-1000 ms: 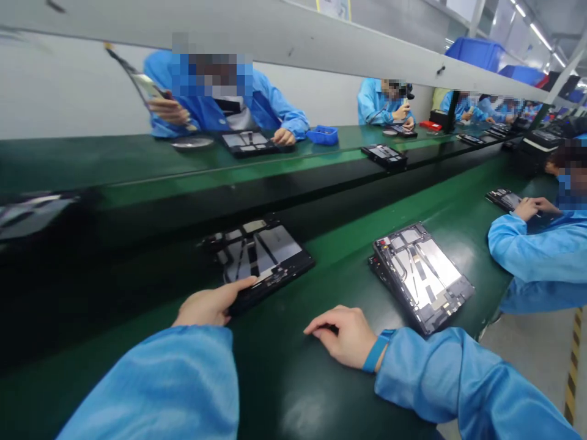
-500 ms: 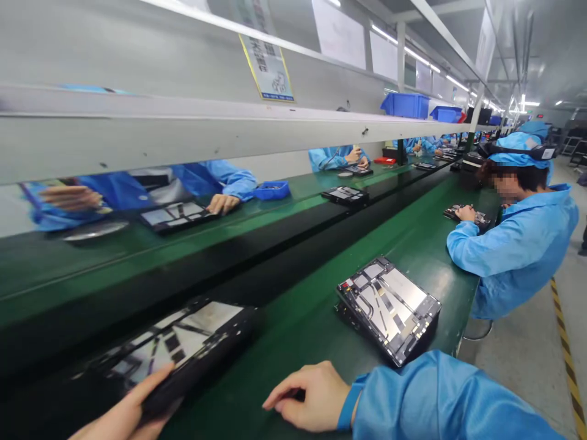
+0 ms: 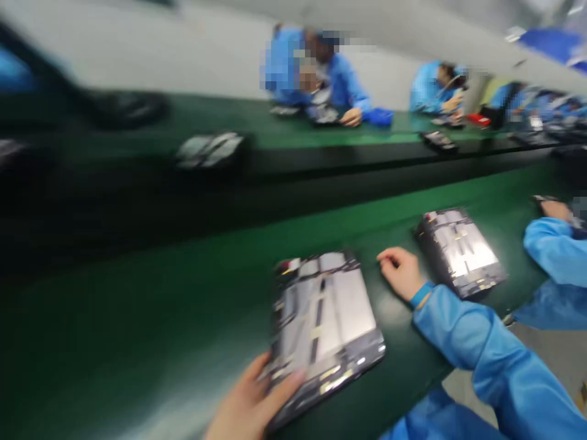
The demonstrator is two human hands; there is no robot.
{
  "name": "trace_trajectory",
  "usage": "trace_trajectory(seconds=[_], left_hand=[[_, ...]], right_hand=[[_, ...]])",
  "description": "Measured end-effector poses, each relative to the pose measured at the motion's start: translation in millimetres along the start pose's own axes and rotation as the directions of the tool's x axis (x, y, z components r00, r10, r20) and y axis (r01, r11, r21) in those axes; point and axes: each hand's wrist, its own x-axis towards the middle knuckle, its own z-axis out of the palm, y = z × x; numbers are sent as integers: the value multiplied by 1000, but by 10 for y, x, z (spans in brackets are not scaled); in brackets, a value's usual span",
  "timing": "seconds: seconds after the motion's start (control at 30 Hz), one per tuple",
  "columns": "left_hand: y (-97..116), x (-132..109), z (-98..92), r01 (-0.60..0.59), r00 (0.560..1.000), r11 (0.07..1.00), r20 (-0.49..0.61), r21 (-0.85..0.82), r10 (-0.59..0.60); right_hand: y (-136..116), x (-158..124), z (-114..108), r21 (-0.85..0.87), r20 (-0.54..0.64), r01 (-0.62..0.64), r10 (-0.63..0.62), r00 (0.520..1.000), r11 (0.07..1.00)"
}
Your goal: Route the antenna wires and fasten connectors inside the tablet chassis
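Head-worn view, facing forward and down, over green workbench (image 3: 137,318)

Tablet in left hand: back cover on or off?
Off, it seems: the tablet shows bare silver panels and dark strips, though blur hides detail. The left hand grips its lower edge.

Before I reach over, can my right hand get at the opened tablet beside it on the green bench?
Probably yes. The right hand sits right beside the opened tablet, with only green bench between them and nothing in the way, though the view is blurred.
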Motion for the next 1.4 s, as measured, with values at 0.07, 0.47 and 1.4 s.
trace_trajectory(seconds=[0.07,0.47,1.4], left_hand=[[-193,-366,102,45,982,989,187,-142,-18],[124,-452,19,-424,884,645,135,635,448],[173,-210,-86,-91,978,726,-74,682,193]], right_hand=[[40,13,-79,25,98,-33,30,995,999],[-131,131,54,-329,339,274,-158,928,904],[-698,-397,186,-315,468,333,-160,869,889]])
